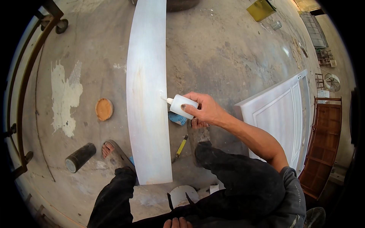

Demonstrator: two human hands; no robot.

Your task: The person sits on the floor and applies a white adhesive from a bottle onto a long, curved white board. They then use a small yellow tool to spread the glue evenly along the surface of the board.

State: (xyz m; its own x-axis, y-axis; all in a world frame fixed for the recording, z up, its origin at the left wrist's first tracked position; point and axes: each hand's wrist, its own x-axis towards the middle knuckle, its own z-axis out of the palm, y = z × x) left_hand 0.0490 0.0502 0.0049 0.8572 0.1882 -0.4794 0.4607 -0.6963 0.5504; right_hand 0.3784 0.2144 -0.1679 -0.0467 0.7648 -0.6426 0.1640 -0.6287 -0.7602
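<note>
The right hand [201, 110] sits just right of the picture's centre, its fingers wrapped tightly around a small white glue bottle [183, 105]. The bottle lies nearly level, its nozzle pointing toward nine o'clock, and the tip touches the right edge of a long pale board [146, 95]. A small white bead shows where the nozzle meets the wood.

The board runs from twelve o'clock down to about six o'clock, its lower end stopping between the person's legs, which are clad in dark trousers. It stands over a grey concrete floor [220, 53].

The left hand [177, 223] shows only as a few fingertips at the bottom edge, at six o'clock; I cannot tell whether it is open or closed, or whether it holds anything.

Two sandalled feet rest on the floor, the left foot [112, 150] just left of the board's lower end and the right foot [198, 125] just below the right hand. A blue scrap [176, 118] lies on the floor under the bottle. A tool with a yellow handle [181, 147] lies at five o'clock from the bottle, just beside the right foot.

At nine o'clock from the board lie a round orange lid [104, 109] and a white paint stain [65, 97]. A dark can [80, 157] lies on its side at eight o'clock. A white panelled door [283, 114] lies at three o'clock, with a brown wooden door [323, 144] beyond it.
</note>
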